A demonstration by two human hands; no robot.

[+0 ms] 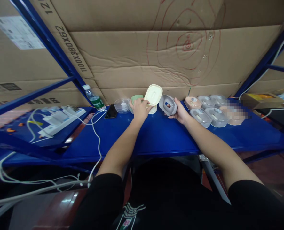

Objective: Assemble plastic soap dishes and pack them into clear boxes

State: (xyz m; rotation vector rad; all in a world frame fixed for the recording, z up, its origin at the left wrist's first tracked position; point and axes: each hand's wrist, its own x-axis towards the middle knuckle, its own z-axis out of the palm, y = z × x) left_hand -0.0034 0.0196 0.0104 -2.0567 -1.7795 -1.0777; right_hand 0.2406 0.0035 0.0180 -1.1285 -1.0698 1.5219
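My left hand [139,109] pinches a cream rounded-rectangle lid [153,93] between thumb and fingers, holding it tilted up above the blue table. Below that lid, a second cream piece [153,110] shows in part. A pale green piece [137,96] stands right behind my left hand, which partly hides it. My right hand [179,112] is wrapped round the right side of a grey plastic cover [171,110] with an oval hole in it. The cover is turned on its side, close to the cream lid but apart from it.
Several grey and peach lidded containers [200,117] stand at the right. Left of my hands are a clear round dish [122,105], a black phone [111,111] and a water bottle [94,99]. White cables and a power strip [62,121] lie further left. Cardboard [122,48] walls the back.
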